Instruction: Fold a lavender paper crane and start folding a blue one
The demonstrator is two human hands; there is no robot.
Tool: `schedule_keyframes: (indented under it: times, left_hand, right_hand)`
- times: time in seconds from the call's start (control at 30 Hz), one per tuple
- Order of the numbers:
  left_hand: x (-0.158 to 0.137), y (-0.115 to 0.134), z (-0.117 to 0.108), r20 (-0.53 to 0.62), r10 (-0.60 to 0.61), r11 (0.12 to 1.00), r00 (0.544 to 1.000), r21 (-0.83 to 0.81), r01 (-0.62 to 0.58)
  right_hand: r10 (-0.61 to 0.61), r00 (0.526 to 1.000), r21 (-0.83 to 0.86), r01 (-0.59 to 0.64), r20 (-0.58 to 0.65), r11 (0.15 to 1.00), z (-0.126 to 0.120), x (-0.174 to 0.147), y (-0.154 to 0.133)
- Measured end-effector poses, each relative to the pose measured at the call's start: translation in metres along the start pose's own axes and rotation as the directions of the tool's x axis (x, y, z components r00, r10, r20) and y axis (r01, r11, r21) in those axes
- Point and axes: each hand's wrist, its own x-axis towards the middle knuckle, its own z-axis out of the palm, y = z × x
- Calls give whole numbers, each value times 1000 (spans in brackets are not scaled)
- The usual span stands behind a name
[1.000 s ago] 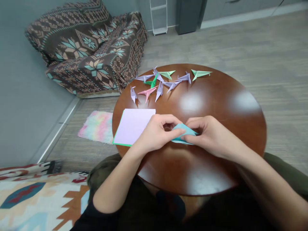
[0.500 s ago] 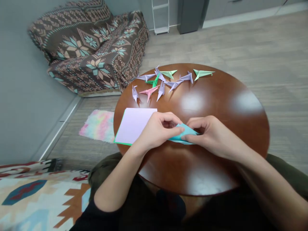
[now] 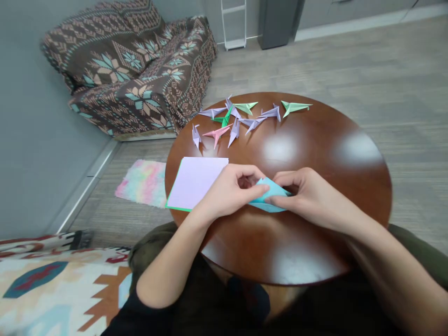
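A folded piece of light blue origami paper (image 3: pixel 269 192) is between my two hands, above the near middle of the round brown table (image 3: pixel 325 163). My left hand (image 3: pixel 241 189) pinches its left side, thumb on top. At its right side, my right hand (image 3: pixel 297 191) grips with the thumb in front and the fingers behind. Parts of the paper are covered by my fingers. Beside my left forearm lies a stack of square paper (image 3: pixel 198 179), lilac on top with a green edge showing underneath.
Several folded paper cranes lie toward the table's far side, among them a pink crane (image 3: pixel 217 134), a dark green crane (image 3: pixel 224 119) and a pale green crane (image 3: pixel 294 108). A patterned covered sofa (image 3: pixel 140 79) stands at the far left. A pastel rug (image 3: pixel 142 183) lies on the floor.
The blue paper has shifted slightly and its lower flap shows a little differently. Both hands keep their grip in nearly the same place.
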Motion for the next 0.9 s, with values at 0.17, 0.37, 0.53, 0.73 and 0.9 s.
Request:
schedule_keyframes:
  times: [0.17, 0.37, 0.53, 0.73, 0.9]
  left_hand:
    - [1, -3, 4, -14, 14, 1000, 1000, -26, -15]
    - [1, -2, 4, -56, 38, 999, 998, 41, -36]
    - [-3, 3, 1, -11, 29, 978, 1000, 205, -27]
    - [-5, 8, -7, 55, 89, 957, 994, 272, -101]
    - [-5, 14, -18, -69, 195, 947, 978, 274, -169]
  right_hand:
    - [8, 996, 125, 4, -89, 992, 2, 2, 3]
    - [31, 995, 174, -14, -94, 985, 6, 3, 4]
    - [32, 999, 120, -32, 0, 992, 3, 0, 0]
    - [41, 995, 25, -44, 90, 999, -1, -3, -5]
    - [49, 994, 21, -52, 95, 998, -1, -2, -2]
